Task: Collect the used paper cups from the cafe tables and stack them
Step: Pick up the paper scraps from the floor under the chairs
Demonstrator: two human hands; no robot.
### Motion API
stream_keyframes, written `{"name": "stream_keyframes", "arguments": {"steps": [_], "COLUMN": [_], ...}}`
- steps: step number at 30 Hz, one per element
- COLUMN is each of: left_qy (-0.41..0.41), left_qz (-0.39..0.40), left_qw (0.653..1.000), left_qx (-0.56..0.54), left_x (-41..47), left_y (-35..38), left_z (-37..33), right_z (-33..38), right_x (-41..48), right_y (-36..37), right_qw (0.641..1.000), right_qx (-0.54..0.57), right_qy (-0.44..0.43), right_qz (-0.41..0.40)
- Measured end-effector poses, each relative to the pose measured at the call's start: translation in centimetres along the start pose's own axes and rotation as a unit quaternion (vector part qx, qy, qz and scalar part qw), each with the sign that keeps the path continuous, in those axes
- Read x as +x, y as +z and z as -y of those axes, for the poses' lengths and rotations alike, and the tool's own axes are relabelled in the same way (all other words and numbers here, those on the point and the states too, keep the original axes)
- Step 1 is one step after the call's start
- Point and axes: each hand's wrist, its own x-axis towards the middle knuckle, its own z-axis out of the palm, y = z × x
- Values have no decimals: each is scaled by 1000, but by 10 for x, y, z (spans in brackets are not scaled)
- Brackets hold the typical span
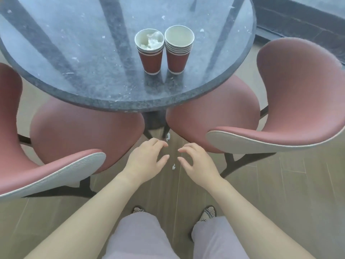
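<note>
Two stacks of red paper cups stand side by side on the round dark stone table (78, 94). The left stack (150, 53) is shorter and its top cup holds crumpled white paper. The right stack (178, 51) has several nested cups and an empty top cup. My left hand (147, 157) and my right hand (196, 161) hover low in front of the table, between the two chairs, well short of the cups. Both hands hold nothing, fingers spread and slightly curled, palms down.
A pink chair (71, 135) stands at the left and another pink chair (280, 101) at the right, both tucked under the table's near edge. Small white paper scraps (173, 166) lie on the wooden floor. My feet (208, 213) stand below.
</note>
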Motion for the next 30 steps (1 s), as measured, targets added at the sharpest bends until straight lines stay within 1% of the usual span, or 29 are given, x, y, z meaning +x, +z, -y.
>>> {"name": "stream_keyframes", "arguments": {"steps": [4,10,17,19,21,24,30], "left_qy": [-18,-36,-11,3,7,-14,-66], "left_qz": [-5,10,-14,-16,-36,-57,-18], "left_qw": [1000,999,1000,1000,999,998,997], "left_qx": [-9,-26,-19,-15,-8,-30,-30], "left_x": [33,78,126,144,162,185,197], "left_y": [76,195,312,345,375,416,484], "left_z": [34,89,133,142,149,162,194], "right_z": [-65,-163,-259,-284,-307,-341,-392], "right_x": [16,43,67,77,89,108,115], "right_y": [54,147,237,262,285,317,372], "right_qw": [1000,998,1000,1000,1000,999,996], "right_qx": [0,49,16,8,3,-22,-49], "right_qy": [-11,13,-4,0,11,27,54], "right_qz": [5,24,5,8,13,21,59]}}
